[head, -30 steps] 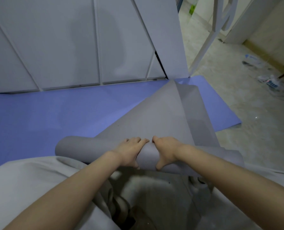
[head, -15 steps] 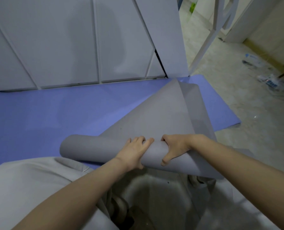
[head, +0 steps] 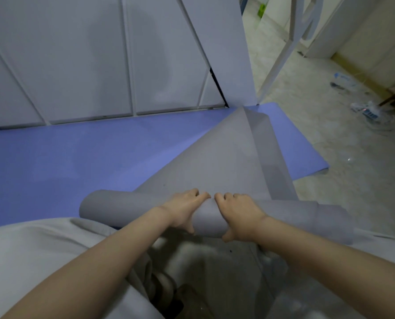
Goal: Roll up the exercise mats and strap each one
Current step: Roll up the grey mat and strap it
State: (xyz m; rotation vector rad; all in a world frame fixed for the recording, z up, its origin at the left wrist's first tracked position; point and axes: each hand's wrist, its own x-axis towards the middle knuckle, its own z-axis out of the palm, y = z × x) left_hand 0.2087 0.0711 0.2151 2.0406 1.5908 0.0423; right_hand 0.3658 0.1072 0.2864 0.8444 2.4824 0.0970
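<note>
Both hands press down on a partly rolled grey exercise mat, fingers curled over the top of the roll and thumbs tucked under its near side. Left hand and right hand sit side by side at the roll's middle, fingertips nearly touching.

Beyond the hands, the unrolled part of the grey mat rises away in a smooth, matte sheet, its far end folded over so a darker strip shows along the right. Under and to the left of the grip lies a flat blue-violet exercise mat. Farther off stand white panelled doors. To the right is a pale, mottled stone floor with clear plastic litter well apart from the mats. Nearest the viewer, light grey clothing covers the person's knees, just beside the roll.

The roll is a soft tube, its long axis running left to right, tilting slightly toward the viewer on the right.
</note>
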